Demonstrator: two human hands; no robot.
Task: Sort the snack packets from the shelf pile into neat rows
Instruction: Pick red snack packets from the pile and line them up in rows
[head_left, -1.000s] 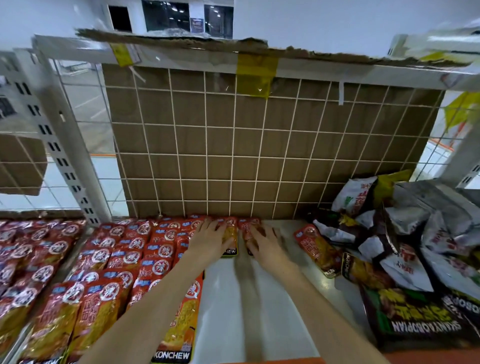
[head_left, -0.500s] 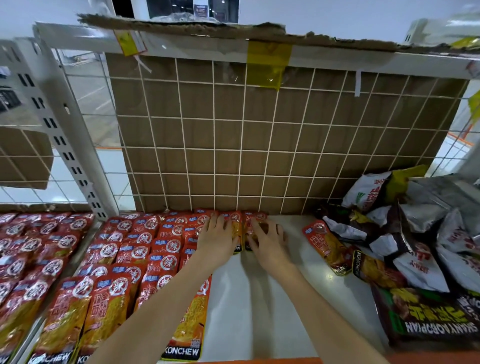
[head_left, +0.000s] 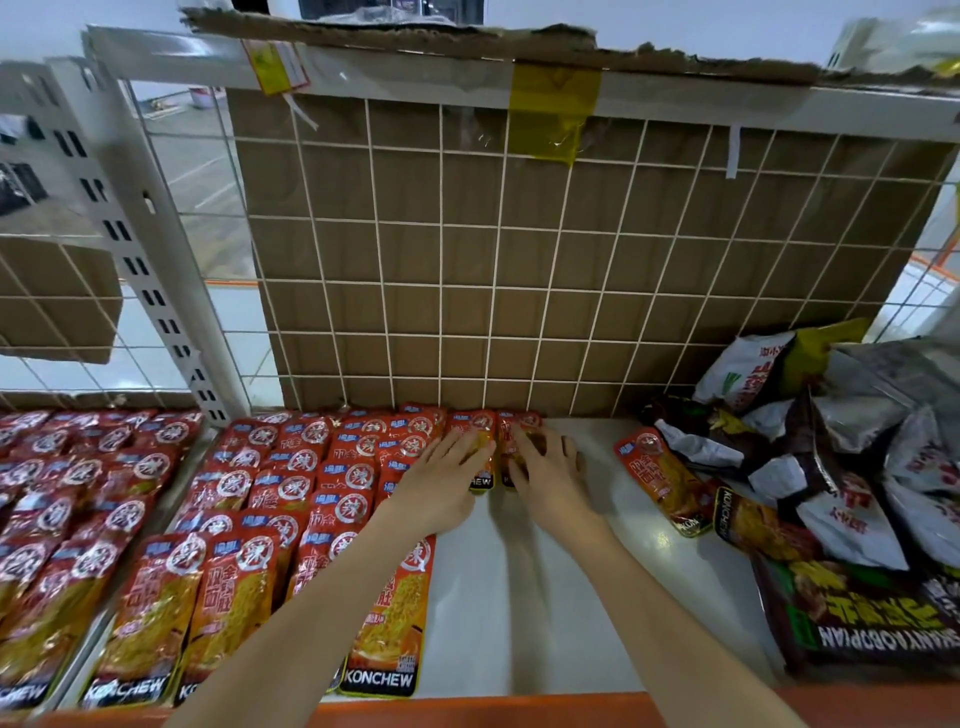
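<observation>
Snack packets (head_left: 480, 452) lie under our fingers at the back of the shelf (head_left: 545, 597), hard against the wire grid (head_left: 467, 260). Our left hand (head_left: 441, 483) rests flat with straight fingers on one red packet, and our right hand (head_left: 545, 478) lies spread on its neighbour (head_left: 514, 436) just beside it; neither grips anything. Compared with half a second ago and a second ago, both hands sit on the same two packets and the pair has barely shifted, so we judge they are being pressed and squared into place at the head of a new row, not carried. That row starts just right of the finished rows (head_left: 311, 493), which overlap like tiles from the back of the shelf to its front edge. The packets are flat, glossy red and orange pouches with a round white emblem and a black band along the bottom. One loose red packet (head_left: 660, 478) lies on the bare shelf to the right, close to the unsorted pile (head_left: 841, 441) of mixed bags; we judge much sorting remains.
</observation>
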